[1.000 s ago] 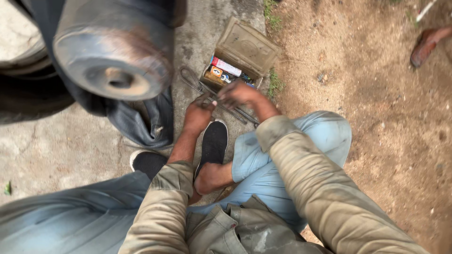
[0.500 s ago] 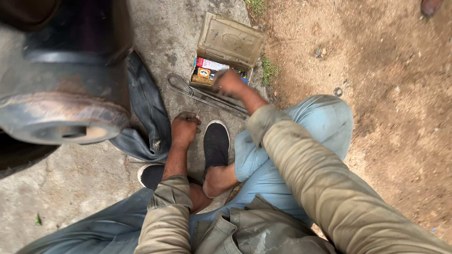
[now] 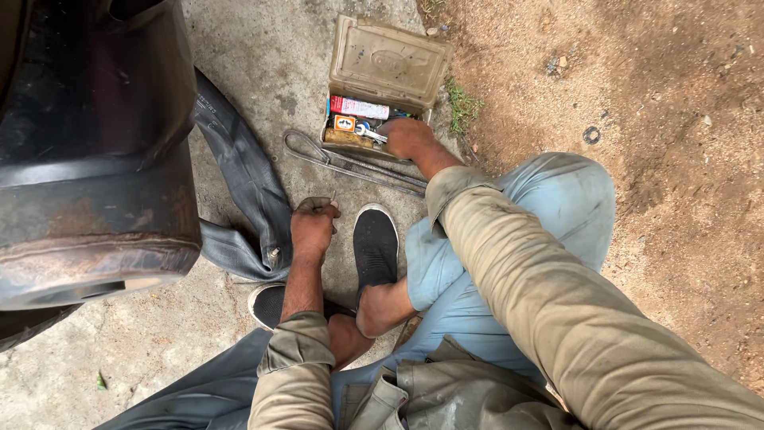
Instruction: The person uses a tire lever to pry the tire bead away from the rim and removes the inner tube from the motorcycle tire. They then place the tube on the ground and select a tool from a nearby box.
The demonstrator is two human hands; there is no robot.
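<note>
Hands at an open tin box and a rubber tube, crouched on concrete.

Right hand reaches into the tin box at upper centre; its grip is hidden among the small items. Left hand is clenched on a thin pin beside the black inner tube. Bent metal rods lie between, a dark drum left.

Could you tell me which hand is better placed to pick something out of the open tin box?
Right. The right hand already reaches into the open tin box among its small items, while the left hand rests apart on the concrete beside the black inner tube, pinching something small.
</note>
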